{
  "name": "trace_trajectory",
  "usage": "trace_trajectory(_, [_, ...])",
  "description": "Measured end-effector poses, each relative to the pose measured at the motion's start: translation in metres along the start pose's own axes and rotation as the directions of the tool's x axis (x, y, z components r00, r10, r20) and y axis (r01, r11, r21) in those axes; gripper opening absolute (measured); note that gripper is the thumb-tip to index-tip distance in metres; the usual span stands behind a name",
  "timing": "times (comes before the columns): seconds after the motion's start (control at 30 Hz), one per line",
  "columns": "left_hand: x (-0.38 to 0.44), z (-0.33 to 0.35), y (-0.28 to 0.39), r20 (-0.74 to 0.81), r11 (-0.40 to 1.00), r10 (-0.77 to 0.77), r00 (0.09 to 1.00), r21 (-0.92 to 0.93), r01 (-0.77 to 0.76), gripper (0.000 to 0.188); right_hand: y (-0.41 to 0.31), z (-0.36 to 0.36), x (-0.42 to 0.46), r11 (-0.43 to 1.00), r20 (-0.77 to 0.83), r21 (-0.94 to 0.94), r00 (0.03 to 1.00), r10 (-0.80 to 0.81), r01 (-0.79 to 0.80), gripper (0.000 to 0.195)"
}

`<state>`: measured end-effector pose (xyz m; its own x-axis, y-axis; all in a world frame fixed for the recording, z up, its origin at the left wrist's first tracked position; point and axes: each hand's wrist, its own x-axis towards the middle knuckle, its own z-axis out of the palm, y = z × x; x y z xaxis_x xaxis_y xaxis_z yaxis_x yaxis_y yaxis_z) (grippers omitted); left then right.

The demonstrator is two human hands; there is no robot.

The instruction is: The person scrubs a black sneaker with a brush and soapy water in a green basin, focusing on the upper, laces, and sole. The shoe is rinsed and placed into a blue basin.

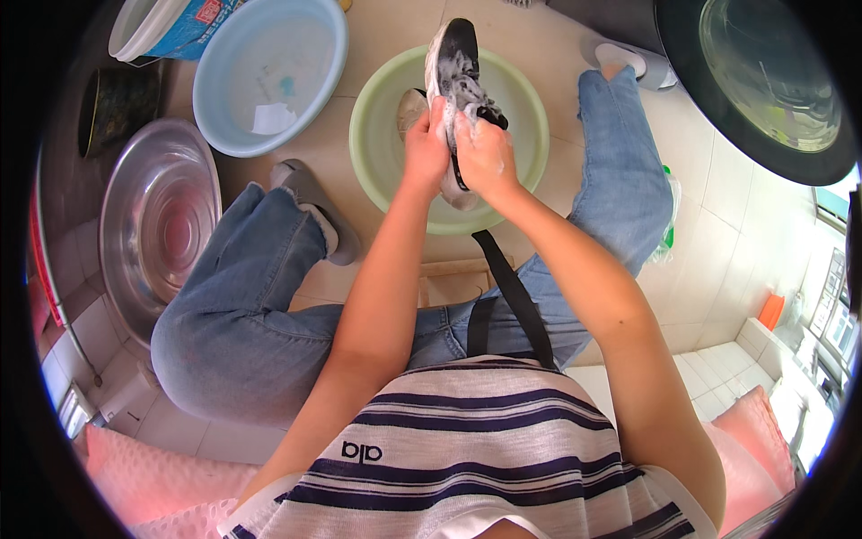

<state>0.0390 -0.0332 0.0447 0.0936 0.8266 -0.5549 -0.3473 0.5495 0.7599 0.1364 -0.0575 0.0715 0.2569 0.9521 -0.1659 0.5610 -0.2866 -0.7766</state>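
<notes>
A black sneaker with a white sole [458, 60], its laces covered in suds, is held over a pale green plastic basin [528, 145]. My left hand [427, 148] grips the shoe's side along the sole. My right hand [483, 151] is curled at the heel end, with foam on the fingers; whether it holds the shoe itself or something small on it is hidden. Beneath the hands, a second, light-soled shoe [411, 111] lies in the basin, mostly covered by my left hand and the held sneaker.
At the left are a light blue basin [232, 81], a large metal basin [124, 222], a dark cylindrical container [121, 108] and a blue and white bucket [178, 40]. A round glass door with a black rim [693, 101] stands at the upper right. A wooden stool [454, 268] is near my legs.
</notes>
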Motion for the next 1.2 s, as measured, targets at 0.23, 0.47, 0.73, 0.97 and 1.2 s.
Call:
trace_trajectory(0.23, [0.009, -0.011, 0.01, -0.027, 0.966, -0.135, 0.99, -0.224, 0.126, 0.061, 0.003, -0.018, -0.023, 0.947, 0.268, -0.209, 0.946, -0.183, 0.243, 0.045])
trace_trajectory(0.47, [0.0, 0.007, 0.009, 0.106, 0.949, -0.101, 0.989, -0.287, 0.128, 0.06, 0.007, -0.02, -0.011, 0.881, 0.104, -0.11, 0.886, -0.451, 0.461, 0.042])
trace_trajectory(0.73, [0.004, 0.006, 0.012, 0.028, 0.999, 0.016, 0.999, -0.034, -0.015, 0.054, 0.002, -0.008, 0.0, 0.88, 0.178, 0.339, 0.941, 0.286, -0.332, 0.045])
trace_trajectory(0.97, [0.011, -0.013, 0.015, 0.086, 0.982, -0.005, 0.996, -0.189, 0.021, 0.058, -0.011, -0.028, -0.053, 0.983, 0.285, -0.06, 0.947, -0.15, 0.174, 0.05])
trace_trajectory(1.2, [0.01, -0.017, 0.017, 0.314, 0.924, -0.19, 0.93, -0.263, 0.278, 0.074, 0.049, -0.082, 0.017, 0.387, 0.611, -0.141, 0.388, -0.69, 0.911, 0.053])
